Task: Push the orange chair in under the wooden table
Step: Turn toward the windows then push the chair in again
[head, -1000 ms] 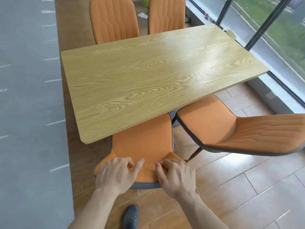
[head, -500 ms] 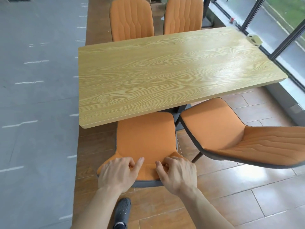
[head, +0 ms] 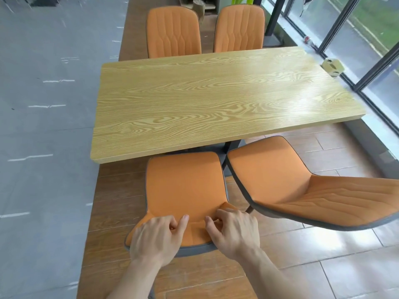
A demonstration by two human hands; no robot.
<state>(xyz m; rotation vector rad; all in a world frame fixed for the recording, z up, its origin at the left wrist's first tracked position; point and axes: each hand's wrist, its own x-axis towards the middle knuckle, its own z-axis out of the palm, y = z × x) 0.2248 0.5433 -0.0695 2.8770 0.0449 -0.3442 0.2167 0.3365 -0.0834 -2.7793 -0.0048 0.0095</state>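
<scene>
An orange chair with a grey rim stands right in front of me. Its seat's front edge lies just at the near edge of the wooden table. My left hand grips the top of the chair's backrest on the left side. My right hand grips the same backrest top on the right side. Both thumbs curl over onto the orange front face, and the fingers are folded around the rim. The chair's legs are hidden under the seat.
A second orange chair stands angled out to the right, close beside the one I hold. Two more orange chairs sit at the table's far side. A glass wall with dark frames runs along the right. Grey floor lies on the left.
More of the chair's seat shows clear of the table edge than a second ago. My view has lifted and drawn back, so more of the far chairs and window shows. My hands keep their grip.
</scene>
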